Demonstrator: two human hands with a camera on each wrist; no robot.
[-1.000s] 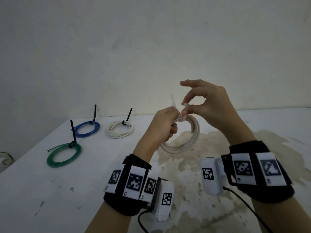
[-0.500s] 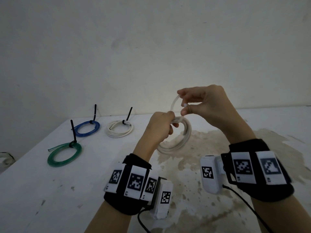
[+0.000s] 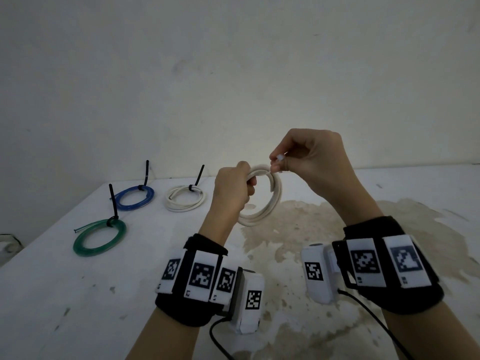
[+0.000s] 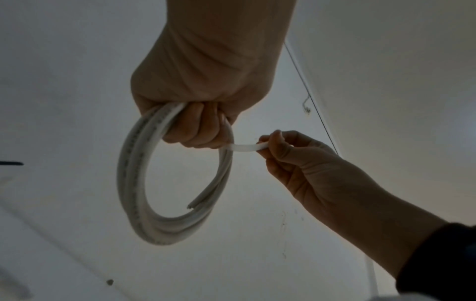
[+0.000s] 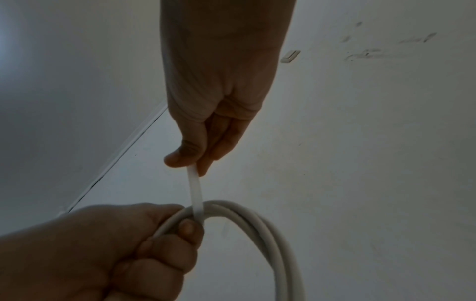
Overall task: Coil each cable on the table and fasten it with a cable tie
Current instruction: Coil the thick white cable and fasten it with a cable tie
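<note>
A coiled white cable [image 3: 267, 201] hangs above the table, gripped at its top by my left hand [image 3: 237, 183], whose fingers curl round the strands [image 4: 144, 167]. A white cable tie [image 5: 195, 193] wraps over the coil beside my left fingers. My right hand [image 3: 279, 163] pinches the tie's free end between thumb and forefinger, just right of the coil's top. In the left wrist view the tie [image 4: 244, 147] runs from the coil to my right fingers. A loose cable end [image 4: 192, 206] shows inside the coil.
Three tied coils lie at the table's far left: a green one [image 3: 100, 237], a blue one [image 3: 133, 197] and a white one [image 3: 185, 201], each with a black tie tail sticking up. The white table [image 3: 78, 294] is stained brown in the middle. The wall stands close behind.
My right hand has curled its fingers in and bent the tie down over the coil's top. The coil has turned slightly in my left hand's grip.
</note>
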